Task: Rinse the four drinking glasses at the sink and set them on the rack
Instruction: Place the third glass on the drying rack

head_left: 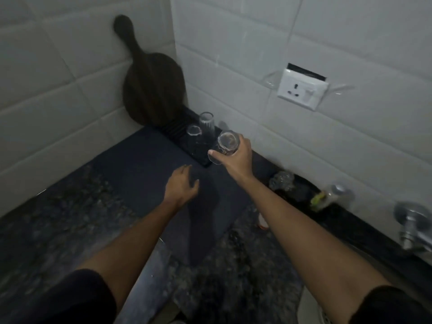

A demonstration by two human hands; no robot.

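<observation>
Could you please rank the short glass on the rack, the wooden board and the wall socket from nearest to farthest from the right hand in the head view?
From the right hand:
1. Short glass, just left, on the rack.
2. Wall socket, up right on the wall.
3. Wooden board, leaning in the far corner.

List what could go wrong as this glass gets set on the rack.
1. The right hand holds the glass close beside the two glasses already on the rack; lowering it could knock one over.
2. The held glass hangs over the rack's near end, so it might land half off the edge and tip.
3. The left hand hovers open and steadies nothing, so a slip from a possibly wet grip would go uncaught.
</observation>
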